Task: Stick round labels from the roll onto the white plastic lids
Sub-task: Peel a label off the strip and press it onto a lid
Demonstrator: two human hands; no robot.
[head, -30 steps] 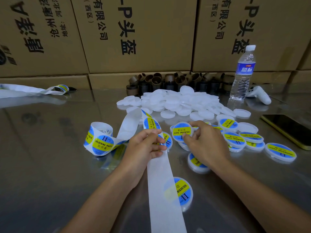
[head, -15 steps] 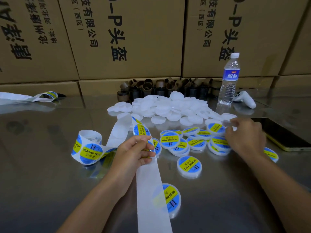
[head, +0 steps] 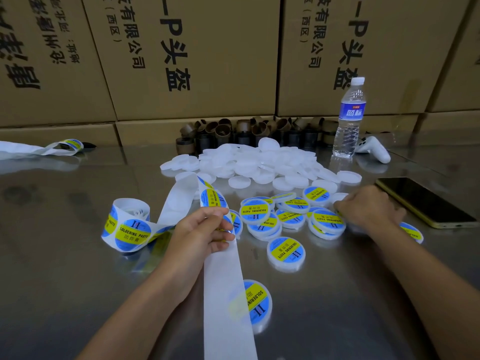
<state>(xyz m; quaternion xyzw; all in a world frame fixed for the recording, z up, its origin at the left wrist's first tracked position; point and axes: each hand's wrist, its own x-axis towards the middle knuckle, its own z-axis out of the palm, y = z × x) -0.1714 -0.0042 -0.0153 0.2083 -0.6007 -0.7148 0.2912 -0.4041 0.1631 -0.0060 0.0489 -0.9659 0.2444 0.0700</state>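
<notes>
My left hand (head: pixel 200 235) pinches the label strip where a blue and yellow round label (head: pixel 213 200) curves up from the roll (head: pixel 130 224). The empty white backing (head: pixel 226 294) trails toward me over one labelled lid (head: pixel 261 302). Several labelled lids (head: pixel 259 215) lie in a cluster between my hands, and one (head: pixel 285 253) lies apart. My right hand (head: pixel 371 206) is knuckles up at the cluster's right edge, fingers curled down beside a plain white lid (head: pixel 340 196). Its grip is hidden. A pile of plain white lids (head: pixel 249 162) lies behind.
On the shiny metal table (head: pixel 65 281) a phone (head: pixel 426 201) lies right of my right hand. A water bottle (head: pixel 349 118) and white controller (head: pixel 374 152) stand behind it. Brown cardboard cores (head: pixel 233 133) line the cardboard boxes (head: pixel 194 61). A spent strip (head: pixel 39 149) lies far left.
My right hand left the labelled lid in the middle and moved right to the cluster's far edge. My left hand kept its pinch on the strip.
</notes>
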